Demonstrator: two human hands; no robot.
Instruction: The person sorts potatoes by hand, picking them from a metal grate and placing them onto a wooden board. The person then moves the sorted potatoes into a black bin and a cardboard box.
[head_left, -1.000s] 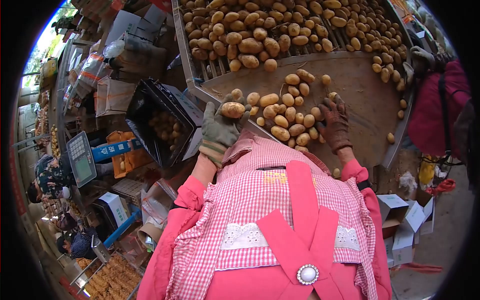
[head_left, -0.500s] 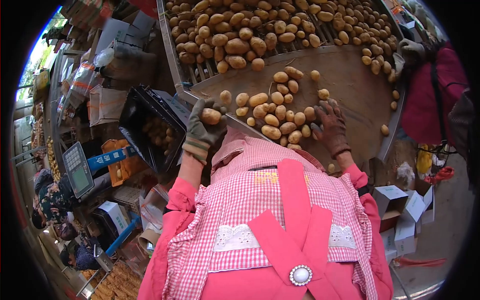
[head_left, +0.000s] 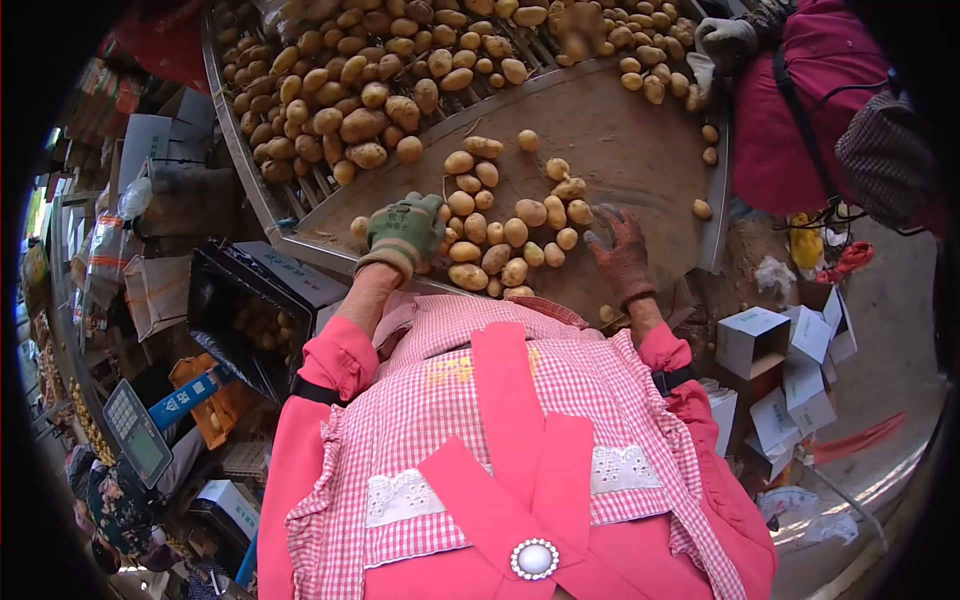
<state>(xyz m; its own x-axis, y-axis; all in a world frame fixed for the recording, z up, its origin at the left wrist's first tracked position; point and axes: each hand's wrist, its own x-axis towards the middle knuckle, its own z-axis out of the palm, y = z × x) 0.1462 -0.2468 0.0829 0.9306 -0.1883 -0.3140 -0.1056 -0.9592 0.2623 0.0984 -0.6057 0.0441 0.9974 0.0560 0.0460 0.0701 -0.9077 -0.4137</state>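
Although seen only from above in the head view, logged both gloved hands over the metal tray [head_left: 650, 150]. Found left hand [head_left: 402, 232] at the left side of the loose potatoes [head_left: 515, 232], back of green glove upward. Noted its fingers close together, bent toward the cluster; could not tell whether pinching a potato, with underside hidden. Found right hand [head_left: 624, 258] in reddish-brown glove, just beside the cluster's right side; observed fingers spread, with nothing seen in grip. Located the loose potatoes on the flat plate, mostly between both hands. Recorded a single potato [head_left: 360, 228] beside left glove, toward the rim; also a heap [head_left: 363, 125] on slats beyond, and a black-lined carton [head_left: 215, 325] at left, with potatoes inside. Noted co-worker's gloved hand [head_left: 725, 45] well apart.

Judged main risk: outer potatoes rolling over the near rim, from too wide or quick a sweep. Judged also possible: slipping or bruising, from a loose, half-blind grip in thick glove.
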